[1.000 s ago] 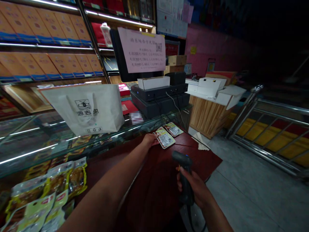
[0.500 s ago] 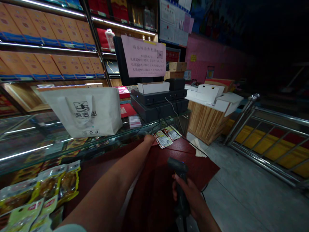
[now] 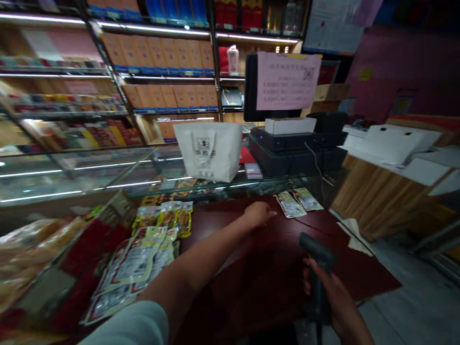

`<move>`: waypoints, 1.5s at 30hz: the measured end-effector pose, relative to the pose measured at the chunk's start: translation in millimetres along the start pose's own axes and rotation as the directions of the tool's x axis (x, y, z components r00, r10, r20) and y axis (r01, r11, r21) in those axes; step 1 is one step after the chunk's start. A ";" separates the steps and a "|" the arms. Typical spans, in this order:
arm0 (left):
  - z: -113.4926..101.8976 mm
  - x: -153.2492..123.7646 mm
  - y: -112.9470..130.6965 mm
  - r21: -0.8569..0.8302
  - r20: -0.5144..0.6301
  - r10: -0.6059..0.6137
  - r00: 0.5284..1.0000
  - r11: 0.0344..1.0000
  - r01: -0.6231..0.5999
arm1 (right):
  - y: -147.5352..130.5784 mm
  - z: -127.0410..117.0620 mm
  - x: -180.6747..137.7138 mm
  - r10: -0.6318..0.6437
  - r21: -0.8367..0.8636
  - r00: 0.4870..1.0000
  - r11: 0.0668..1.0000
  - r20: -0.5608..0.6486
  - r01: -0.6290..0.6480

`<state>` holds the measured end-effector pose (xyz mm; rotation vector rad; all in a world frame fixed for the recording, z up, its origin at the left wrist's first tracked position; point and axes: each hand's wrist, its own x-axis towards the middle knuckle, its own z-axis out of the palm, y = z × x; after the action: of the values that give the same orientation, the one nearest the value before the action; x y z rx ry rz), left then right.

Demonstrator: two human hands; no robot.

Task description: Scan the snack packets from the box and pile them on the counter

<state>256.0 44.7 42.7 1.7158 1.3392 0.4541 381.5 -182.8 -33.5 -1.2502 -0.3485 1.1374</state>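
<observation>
At the left edge of the dark red tabletop (image 3: 251,278) lies a pile of packets (image 3: 138,258), and three yellow-edged packs (image 3: 167,219) sit side by side just beyond it, toward the far left corner. Past the far edge, a white bag (image 3: 212,153) stands upright on the glass counter (image 3: 118,179).

The left hand (image 3: 258,214) reaches across to near the far edge, its back toward the camera and its fingers loosely curled. Nothing shows in it, but the palm is hidden, so I cannot tell whether it holds anything.

Just to its right, and slightly farther off, lie two flat packets: the left packet (image 3: 290,205) nearer the hand, the right packet (image 3: 308,199) close against it toward the far right corner. Both run lengthwise from far left to near right. I cannot tell whether their edges overlap.

Nearer the camera, the right hand (image 3: 334,290) grips a black scanner (image 3: 319,251) by its handle above the tabletop, its head angled toward the far left. The left hand is clearly closer to both packets.
</observation>
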 end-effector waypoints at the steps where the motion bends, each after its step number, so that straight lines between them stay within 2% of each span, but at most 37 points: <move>1: -9.7 -21.4 -12.4 0.030 -0.032 0.058 0.998 0.998 -0.057 | 0.9 -1.6 0.0 0.016 -0.006 1.000 1.000 -0.005 -0.016; 4: -47.0 -82.1 -53.4 0.224 -0.115 0.230 0.966 0.954 -0.201 | 2.0 -6.6 0.9 0.055 -0.022 0.998 0.998 0.037 -0.055; 5: -62.7 -99.1 -67.8 0.315 -0.157 0.260 0.953 0.927 -0.201 | 1.9 -8.2 1.5 0.072 -0.026 0.996 0.997 0.051 -0.071; 8: -116.5 -137.5 -109.8 0.489 -0.359 0.209 0.910 0.872 -0.008 | 1.0 -11.6 3.1 0.124 -0.029 0.991 0.992 0.043 -0.123; 11: -170.0 -161.3 -147.2 0.593 -0.559 0.205 0.803 0.776 0.214 | 0.5 -10.4 1.9 0.119 -0.040 0.993 0.992 0.000 -0.119; 13: -199.2 -172.0 -168.9 0.619 -0.642 0.185 0.744 0.697 0.361 | 1.3 -6.5 -1.1 0.107 -0.051 0.994 0.993 -0.030 -0.108; 14: -210.9 -176.0 -178.8 0.614 -0.661 0.141 0.737 0.666 0.423 | 2.3 -3.8 -3.0 0.105 -0.052 0.994 0.993 -0.038 -0.106; 16: -228.4 -180.9 -196.3 0.578 -0.657 -0.003 0.754 0.639 0.507 | 5.8 2.9 -7.3 0.091 -0.041 0.995 0.995 -0.042 -0.092; 18: -239.0 -182.1 -209.9 0.526 -0.620 -0.126 0.774 0.666 0.529 | 10.9 11.2 -11.9 0.071 -0.049 0.997 0.996 -0.013 -0.071; 20: -245.1 -180.9 -219.2 0.456 -0.606 -0.166 0.778 0.729 0.511 | 16.3 20.8 -16.9 0.070 -0.087 0.997 0.994 0.029 -0.067; 23: -250.0 -178.1 -226.8 0.306 -0.628 -0.175 0.758 0.841 0.447 | 22.3 37.3 -26.6 0.086 -0.200 0.992 0.978 0.096 -0.066; 25: -252.3 -177.8 -229.5 0.179 -0.624 -0.204 0.755 0.902 0.392 | 24.1 49.2 -35.3 0.062 -0.281 0.988 0.960 0.141 -0.020; 28: -254.7 -181.6 -229.2 0.016 -0.597 -0.224 0.770 0.957 0.291 | 22.7 66.2 -49.3 -0.019 -0.365 0.982 0.927 0.190 0.089; 31: -255.5 -188.5 -218.2 -0.119 -0.582 -0.195 0.789 0.981 0.154 | 15.0 79.4 -56.5 -0.038 -0.415 0.975 0.901 0.220 0.129; 34: -252.1 -191.5 -194.2 -0.240 -0.573 -0.149 0.806 0.971 0.009 | 2.1 91.0 -52.8 -0.040 -0.431 0.963 0.889 0.267 0.156; 39: -231.9 -175.6 -148.1 -0.390 -0.581 -0.012 0.814 0.882 -0.265 | -10.4 121.1 -37.9 -0.194 -0.363 0.915 0.873 0.353 0.326; 45: -198.1 -145.8 -121.1 -0.521 -0.585 0.006 0.811 0.763 -0.382 | 7.4 159.7 -31.6 -0.225 -0.331 0.866 0.858 0.446 0.394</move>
<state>-10.8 -2.7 84.3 1.1871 1.1762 1.4542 243.8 -119.8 26.6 -1.2559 -1.1141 1.0495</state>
